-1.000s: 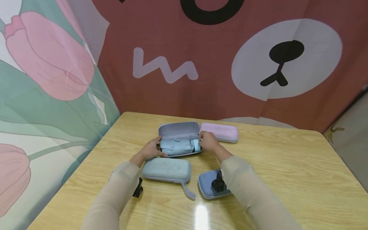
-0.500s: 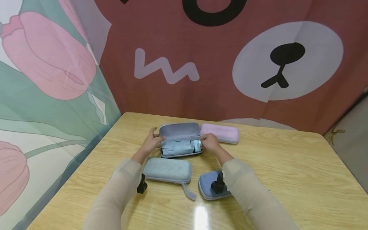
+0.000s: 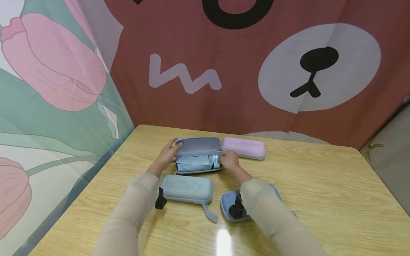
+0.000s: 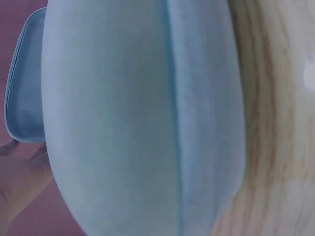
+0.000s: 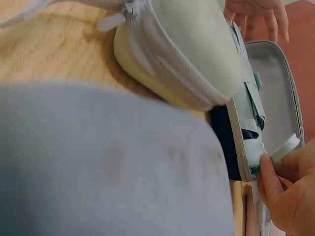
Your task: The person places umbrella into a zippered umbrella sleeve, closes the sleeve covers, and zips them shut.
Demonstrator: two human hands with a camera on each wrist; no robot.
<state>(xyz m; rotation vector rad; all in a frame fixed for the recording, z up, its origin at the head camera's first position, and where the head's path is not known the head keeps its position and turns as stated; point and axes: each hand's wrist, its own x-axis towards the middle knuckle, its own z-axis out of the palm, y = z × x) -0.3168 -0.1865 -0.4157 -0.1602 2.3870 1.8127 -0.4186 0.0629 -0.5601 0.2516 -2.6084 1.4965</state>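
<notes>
A grey-blue zip case lies unfolded at the back of the table, its lid (image 3: 198, 146) tilted up behind. Inside lies a pale blue wrapped bundle (image 3: 193, 163) with dark bits at its right end. My left hand (image 3: 166, 155) is at the case's left end, thumb by the lid's edge; its fingers (image 5: 270, 22) look straight and relaxed in the right wrist view. My right hand (image 3: 229, 160) is at the right end. There its thumb and finger pinch a light strap (image 5: 286, 147) beside the bundle's end.
A closed pale green-blue case (image 3: 187, 187) with a wrist strap lies in front of the unfolded one. A blue case (image 3: 228, 202) is partly under my right forearm. The pink case (image 3: 244, 147) stands at the back right. A printed cloth (image 3: 192, 110) hangs behind the table.
My left hand has come off the case's front left corner and moved up to the lid's left edge. The right hand stays at the right end; the case has shifted slightly left.
</notes>
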